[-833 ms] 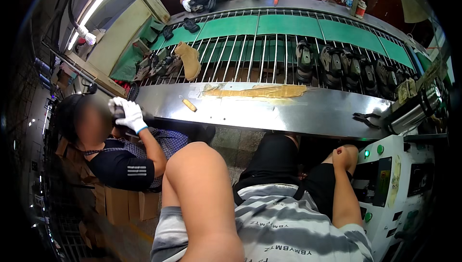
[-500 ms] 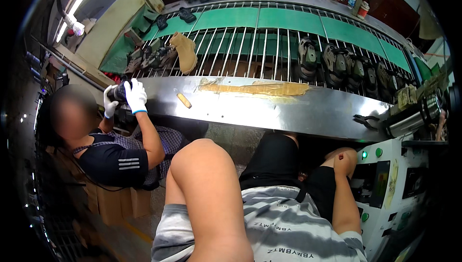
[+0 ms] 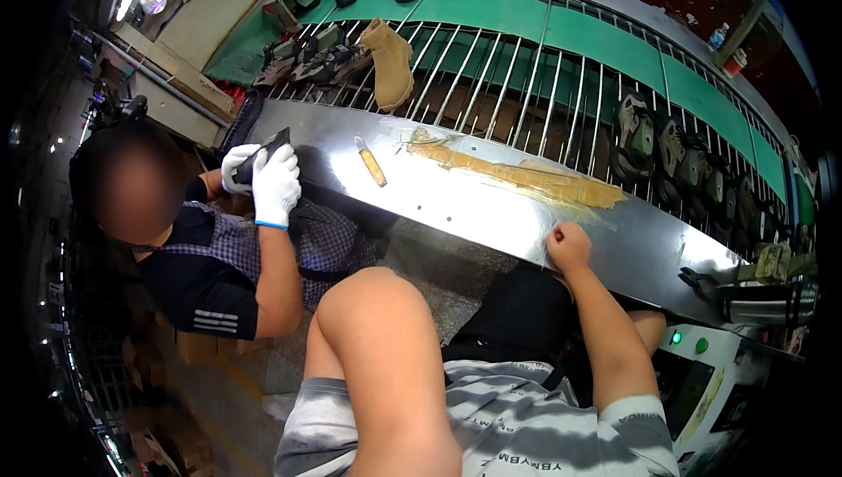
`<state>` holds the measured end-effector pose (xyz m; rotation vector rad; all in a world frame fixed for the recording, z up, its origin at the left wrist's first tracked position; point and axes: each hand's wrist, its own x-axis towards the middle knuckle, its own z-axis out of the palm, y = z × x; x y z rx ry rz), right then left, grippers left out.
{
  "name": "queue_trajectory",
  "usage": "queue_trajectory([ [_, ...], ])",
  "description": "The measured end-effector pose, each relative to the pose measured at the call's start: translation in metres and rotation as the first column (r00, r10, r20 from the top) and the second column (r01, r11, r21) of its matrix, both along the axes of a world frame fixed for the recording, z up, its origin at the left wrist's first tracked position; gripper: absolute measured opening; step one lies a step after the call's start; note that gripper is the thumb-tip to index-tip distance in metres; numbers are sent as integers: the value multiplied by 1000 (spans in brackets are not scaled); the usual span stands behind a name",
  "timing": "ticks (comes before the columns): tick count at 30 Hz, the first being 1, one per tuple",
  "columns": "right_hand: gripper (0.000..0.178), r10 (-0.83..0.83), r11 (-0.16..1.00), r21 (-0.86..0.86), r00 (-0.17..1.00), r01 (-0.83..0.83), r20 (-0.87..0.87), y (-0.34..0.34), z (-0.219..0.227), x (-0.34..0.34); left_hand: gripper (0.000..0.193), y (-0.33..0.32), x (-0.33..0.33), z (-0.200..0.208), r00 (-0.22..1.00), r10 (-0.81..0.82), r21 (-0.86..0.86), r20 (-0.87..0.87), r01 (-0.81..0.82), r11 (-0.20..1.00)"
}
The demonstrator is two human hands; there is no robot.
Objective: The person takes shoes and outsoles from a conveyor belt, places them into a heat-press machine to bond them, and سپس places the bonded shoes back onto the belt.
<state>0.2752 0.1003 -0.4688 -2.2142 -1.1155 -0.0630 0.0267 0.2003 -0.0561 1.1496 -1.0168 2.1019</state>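
My right hand [image 3: 570, 247] is curled into a fist above the front edge of the steel bench [image 3: 491, 205]; a dark spot shows at its fingers, too small to make out. My left arm [image 3: 377, 337] is bent with the elbow raised, and its hand is out of view. On the bench lies a short-bladed knife [image 3: 373, 164] with a wooden handle, left of a strip of brown tape [image 3: 517, 176]. Farther right are dark pliers [image 3: 699, 282]. A tan boot [image 3: 390, 65] leans on the metal rack [image 3: 491, 82] behind the bench.
At my left a co-worker's white-gloved hands [image 3: 277, 186] hold a dark shoe piece [image 3: 263, 157]. Several sandals and shoes [image 3: 671, 153] stand on the rack's right part, others [image 3: 320, 60] at its left. A machine panel [image 3: 702, 376] with green buttons is at my right.
My right hand has risen from my knee to the bench edge. The view has turned, shifting the bench rightward. The co-worker's gloved hands now hold a dark piece at a different tilt.
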Motion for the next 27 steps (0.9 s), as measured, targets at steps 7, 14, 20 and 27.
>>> queue_trajectory([
  [7, 12, -114, 985, -142, 989, 100, -93, 30, -10, 0, 62, 190, 137, -156, 625, -774, -940, -97, 197, 277],
  [14, 12, -60, 956, -293, 989, 17, -137, 45, 3, 15, 70, 398, 177, -406, 802, -557, -751, 215, -229, -620],
  [20, 26, -119, 958, -280, 970, 56, -211, 53, 7, 20, 66, 448, 219, -440, 865, -485, -773, 128, -220, -596],
  [27, 25, -53, 960, -279, 971, -14, -233, 56, 10, 20, 68, 483, 197, -459, 900, -429, -852, -77, -283, -440],
])
